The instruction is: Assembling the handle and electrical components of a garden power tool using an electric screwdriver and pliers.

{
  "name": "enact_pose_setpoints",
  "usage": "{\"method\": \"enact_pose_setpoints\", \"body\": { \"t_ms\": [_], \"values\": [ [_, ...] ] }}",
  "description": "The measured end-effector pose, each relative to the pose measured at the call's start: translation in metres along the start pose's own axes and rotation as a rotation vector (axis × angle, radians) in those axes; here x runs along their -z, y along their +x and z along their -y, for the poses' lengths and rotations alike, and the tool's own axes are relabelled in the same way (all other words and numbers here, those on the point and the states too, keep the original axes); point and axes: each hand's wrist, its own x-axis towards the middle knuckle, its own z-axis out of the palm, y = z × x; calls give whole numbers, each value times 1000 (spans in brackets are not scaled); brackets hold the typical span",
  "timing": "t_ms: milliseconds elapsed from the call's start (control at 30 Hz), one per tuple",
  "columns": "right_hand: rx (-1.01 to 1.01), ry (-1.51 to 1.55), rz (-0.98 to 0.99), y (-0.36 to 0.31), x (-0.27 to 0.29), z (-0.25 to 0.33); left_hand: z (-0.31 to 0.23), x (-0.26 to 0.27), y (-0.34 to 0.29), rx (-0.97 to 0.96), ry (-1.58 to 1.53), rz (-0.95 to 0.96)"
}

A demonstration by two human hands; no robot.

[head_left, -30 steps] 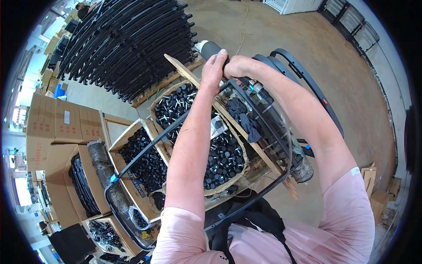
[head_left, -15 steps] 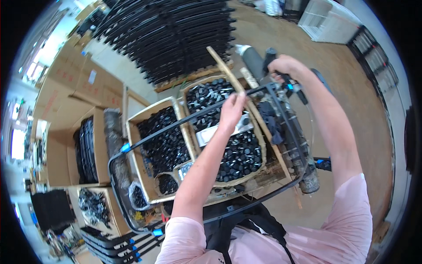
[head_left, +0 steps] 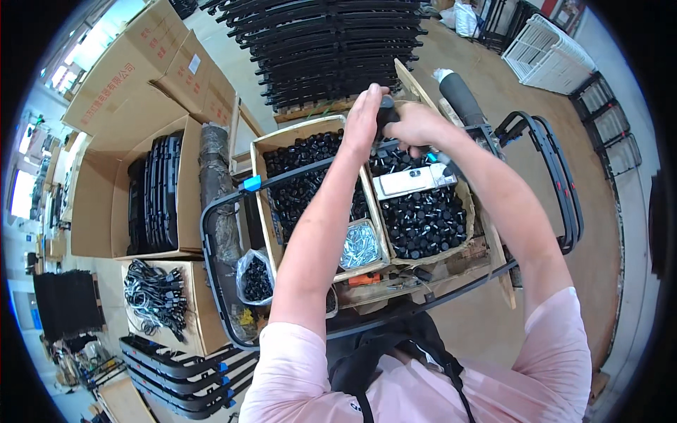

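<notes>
My right hand (head_left: 421, 127) is closed around a dark hand-held power driver (head_left: 386, 113) over the far bar of a black tubular frame (head_left: 310, 167). To its left, my left hand (head_left: 362, 118) stands with its fingers stretched out against the driver's side; its thumb is hidden. The frame has rounded corners and blue pieces at its joints, and lies across boxes of parts. The driver's tip and what it touches are hidden behind my hands.
Below the frame, an open carton (head_left: 257, 151) and a lined box (head_left: 465, 233) hold many small black parts. A tray of silver screws (head_left: 361, 245) sits in the carton. A wooden strip (head_left: 499, 257) slants at the right. Black frames are stacked on a pallet (head_left: 317, 109) beyond.
The right hand has brought the driver left and closer to my left hand. The left hand has let go of the frame's bar and moved up beside the driver. The frame has shifted right.
</notes>
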Motion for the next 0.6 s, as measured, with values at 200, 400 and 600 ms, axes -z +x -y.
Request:
{"method": "enact_pose_setpoints", "body": {
  "t_ms": [200, 400, 600],
  "values": [
    [-75, -166, -39, 25, -25, 34, 8, 29, 31, 56, 95, 50],
    [-127, -207, 0, 17, -16, 48, 7, 28, 36, 64, 159, 17],
    [-96, -198, 17, 22, -18, 47, 9, 32, 35, 81, 136, 5]
  ]
}}
